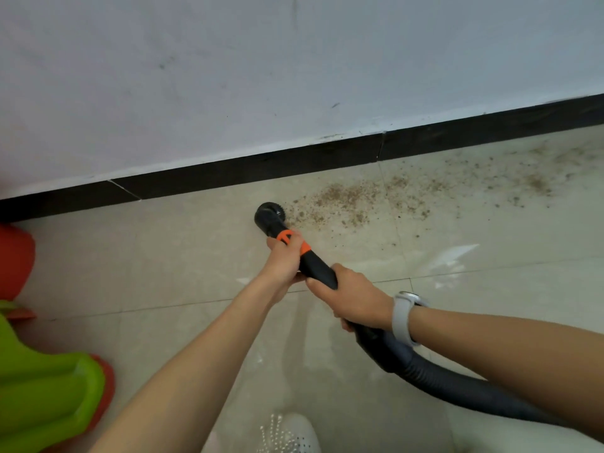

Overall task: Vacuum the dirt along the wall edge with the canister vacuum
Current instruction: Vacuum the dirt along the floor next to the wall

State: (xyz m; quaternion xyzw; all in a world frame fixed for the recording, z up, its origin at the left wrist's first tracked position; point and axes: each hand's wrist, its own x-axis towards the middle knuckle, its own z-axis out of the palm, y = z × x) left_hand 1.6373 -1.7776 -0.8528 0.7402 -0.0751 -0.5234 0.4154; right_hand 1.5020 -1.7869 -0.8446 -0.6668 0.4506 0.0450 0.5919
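Fingers of the left hand (283,260) wrap the black vacuum wand (313,266) at its orange collar (295,241), their tips hidden on the wand's far side; fingers of the right hand (351,297) close round the same wand just behind, where it meets the ribbed dark hose (457,384), and the thumb side is mostly out of sight; the hose runs from under that hand toward the lower right and is cut off by the frame edge, so the canister itself cannot be seen; beyond the left fingers the round brush nozzle (270,215) sits on the tiled floor (490,289), though whether its bristles press flat is hard to tell; brown dirt (346,199) lies scattered just past the nozzle and on to the right, near the black baseboard (248,168) under the white wall (228,76), thinning into blur far from the fingers; a white watch (407,317) circles the right wrist; off to the left of both arms, green and orange plastic shapes (42,387) are cropped and unclear; below the arms a white shoe (291,434) shows only partly.
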